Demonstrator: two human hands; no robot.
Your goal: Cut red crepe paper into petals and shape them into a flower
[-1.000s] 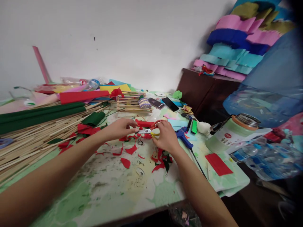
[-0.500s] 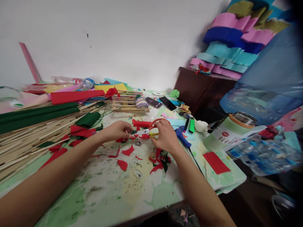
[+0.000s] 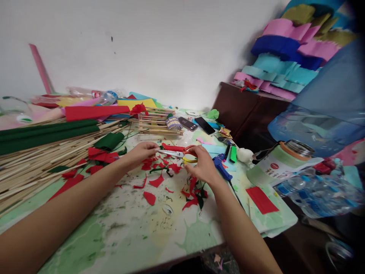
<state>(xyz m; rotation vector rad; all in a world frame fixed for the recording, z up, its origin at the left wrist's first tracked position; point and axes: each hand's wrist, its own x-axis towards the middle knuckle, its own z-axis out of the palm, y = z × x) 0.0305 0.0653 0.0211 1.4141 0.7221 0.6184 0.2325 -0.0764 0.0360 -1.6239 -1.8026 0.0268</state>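
Note:
My right hand (image 3: 201,161) grips the red and yellow handles of the scissors (image 3: 175,153), whose blades point left. The fingertips of my left hand (image 3: 145,151) are pinched together by the blade tips, over a small dark green piece (image 3: 161,147) that is mostly hidden. Just behind the blades lies a red roll (image 3: 172,147). Red scraps (image 3: 156,180) and thin dark green bits are scattered on the table below my hands.
Thin wooden sticks (image 3: 37,167) and green rolls (image 3: 48,135) cover the left side. Behind are a stick frame (image 3: 156,123) and two phones (image 3: 204,125). A blue glue gun (image 3: 222,167) and a green flask (image 3: 273,163) stand to the right.
The scissors have turned, and their blades now show more fully, stretching toward my left hand. My left hand has moved slightly up and left. The view has shifted a little.

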